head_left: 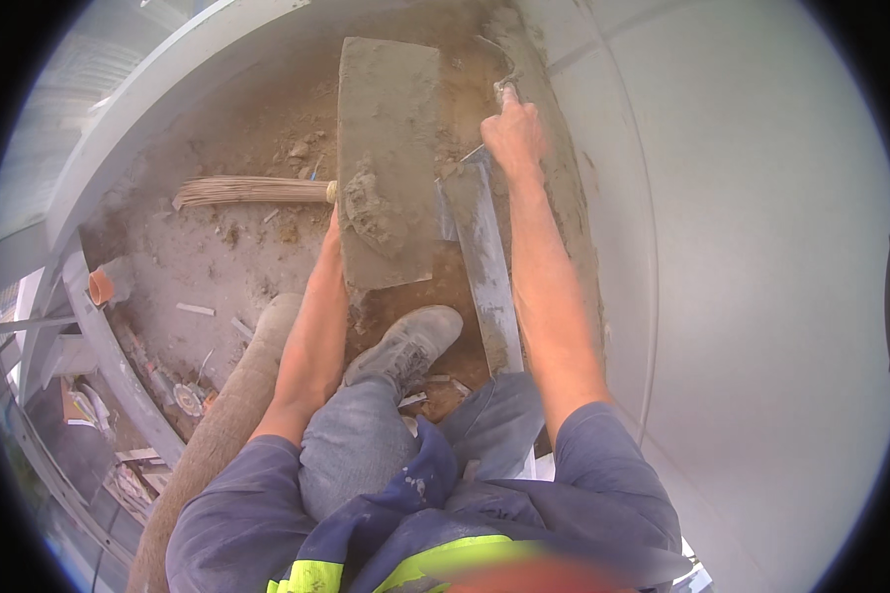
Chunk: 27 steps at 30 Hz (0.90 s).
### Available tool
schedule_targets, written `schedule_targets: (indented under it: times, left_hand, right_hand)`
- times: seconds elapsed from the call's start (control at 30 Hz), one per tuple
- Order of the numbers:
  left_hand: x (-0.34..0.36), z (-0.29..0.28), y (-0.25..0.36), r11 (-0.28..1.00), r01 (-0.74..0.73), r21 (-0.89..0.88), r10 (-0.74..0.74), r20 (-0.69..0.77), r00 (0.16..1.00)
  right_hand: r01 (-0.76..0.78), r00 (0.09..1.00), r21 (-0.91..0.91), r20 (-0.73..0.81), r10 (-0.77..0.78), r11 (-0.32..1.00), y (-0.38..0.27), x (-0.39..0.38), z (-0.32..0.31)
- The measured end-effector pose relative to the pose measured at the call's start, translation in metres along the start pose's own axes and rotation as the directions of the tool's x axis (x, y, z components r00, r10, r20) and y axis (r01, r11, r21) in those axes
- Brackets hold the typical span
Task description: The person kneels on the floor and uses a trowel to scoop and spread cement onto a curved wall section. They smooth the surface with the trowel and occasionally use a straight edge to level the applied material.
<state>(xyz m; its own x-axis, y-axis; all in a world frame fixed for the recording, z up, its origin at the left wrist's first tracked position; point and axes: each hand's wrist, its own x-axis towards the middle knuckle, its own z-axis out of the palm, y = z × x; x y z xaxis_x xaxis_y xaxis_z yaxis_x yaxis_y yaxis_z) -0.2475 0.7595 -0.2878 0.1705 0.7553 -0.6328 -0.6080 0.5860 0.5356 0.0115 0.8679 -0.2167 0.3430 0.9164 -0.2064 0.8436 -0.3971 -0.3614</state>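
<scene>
Mortar lay heaped on the grey hawk board (386, 148), its underside hidden, so the left hand's grip could not be told. Right hand (512, 128) clenched a trowel (501, 79) against the wall base (564, 188). Judged best: firm, even pressing strokes, board kept level and near.

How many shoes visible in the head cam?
1: a dusty grey shoe just below the mortar board, between the forearms. The other foot is hidden, likely under the trouser leg or the long metal straightedge.

A mortar board (388, 138) lies ahead of the shoe (405, 346) — broom (252, 190) to its left, wall (742, 247) to the right.
</scene>
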Motion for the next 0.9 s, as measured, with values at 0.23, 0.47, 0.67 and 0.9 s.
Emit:
schedule_targets:
  times: [0.23, 0.47, 0.67, 0.9]
  left_hand:
    - [-0.004, -0.003, 0.000, 1.000, 0.011, -0.013, -0.011, 0.002, 1.000]
    - [-0.005, -0.011, 0.003, 1.000, 0.005, -0.027, -0.005, -0.013, 1.000]
    - [-0.005, -0.014, 0.002, 1.000, 0.006, -0.025, -0.006, -0.022, 1.000]
    - [-0.004, -0.010, 0.002, 1.000, 0.004, -0.024, -0.005, -0.018, 1.000]
  right_hand:
    - [-0.039, 0.992, -0.124, -0.125, 0.023, 0.992, -0.016, 0.022, 0.031]
    - [-0.031, 0.987, -0.070, -0.162, 0.019, 0.997, -0.027, 0.040, 0.030]
    - [-0.049, 0.980, 0.086, -0.190, 0.064, 0.995, -0.024, 0.062, 0.019]
    - [0.192, 0.971, 0.186, -0.176, -0.160, 0.964, 0.012, 0.130, -0.002]
